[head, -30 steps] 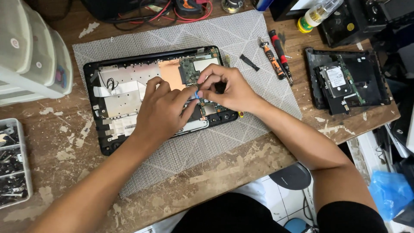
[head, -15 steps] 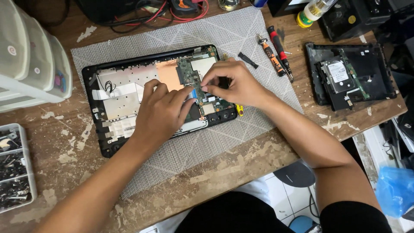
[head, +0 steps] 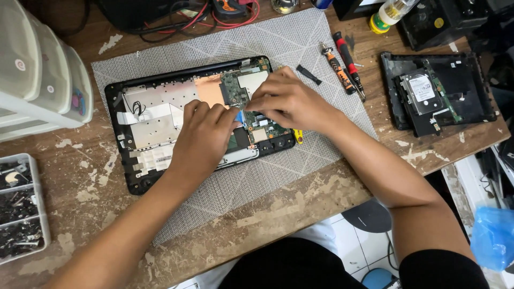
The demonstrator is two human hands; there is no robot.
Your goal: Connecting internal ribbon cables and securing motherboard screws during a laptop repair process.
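Observation:
An opened black laptop base point(head: 140, 176) lies on a grey patterned mat point(head: 300, 48), with silver shielding on its left and a green circuit board point(head: 235, 88) on its right. My left hand point(head: 202, 140) rests on the middle of the base, its fingertips at a small blue-tipped ribbon cable point(head: 239, 114). My right hand point(head: 289, 100) is over the circuit board, fingers pinched together at the same cable from the right. The board beneath both hands is hidden.
Two screwdrivers point(head: 342, 67) and a small black piece point(head: 309, 75) lie on the mat's right. A second black casing with a hard drive point(head: 423, 93) sits at right. White drawer boxes point(head: 37, 75) and a tray of screws point(head: 19, 208) stand at left. Cables run along the back.
Both hands have stayed on the laptop around the ribbon cable. My right hand's fingers have shifted slightly left and lower over the board.

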